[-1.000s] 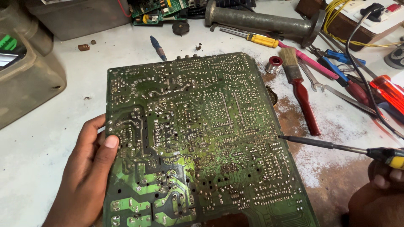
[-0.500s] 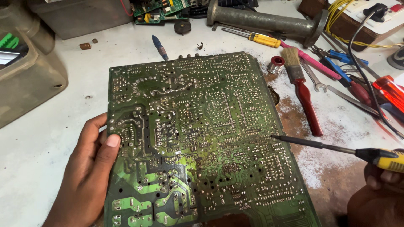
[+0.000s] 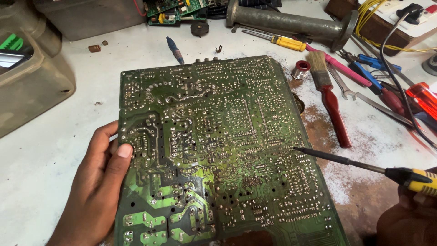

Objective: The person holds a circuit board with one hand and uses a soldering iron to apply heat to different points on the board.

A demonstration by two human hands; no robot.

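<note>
The big green circuit board (image 3: 214, 150) lies solder side up in the middle of the white counter (image 3: 45, 155), tilted a little so its far edge points up and right. The left hand (image 3: 98, 182) steadies it at the near-left edge: the thumb presses flat on top of the board, while the fingers (image 3: 102, 134) curl around the edge and disappear beneath it, clamped on the board.

The right hand (image 3: 409, 214) sits low in the right corner, mostly out of frame. Its fingers are wrapped around the yellow-and-black handle of a soldering iron (image 3: 364, 166). The dark shaft runs up and left, and its tip rests at the board's right edge, right among the solder joints.

Beyond the board's right side lies a paintbrush (image 3: 330, 98) with a red handle and pale bristles, and just beside the bristles stands a small spool of solder wire (image 3: 300, 69). Farther right there is a jumble of tools: a spanner (image 3: 339, 82), blue-handled pliers (image 3: 375, 68), and a yellow-handled screwdriver (image 3: 284, 42) leaning near a heavy grey metal cylinder (image 3: 291, 23).

At the top, a smaller green board (image 3: 175, 9) pokes in. A blue-handled screwdriver (image 3: 175, 50) lies on the counter just beyond the big board's far edge. On the left, a grey plastic casing (image 3: 32, 77) shows a bright green patch near its upper corner. At top right, a white box (image 3: 400, 18) carries yellow wires, and a black cable trails down from it.
</note>
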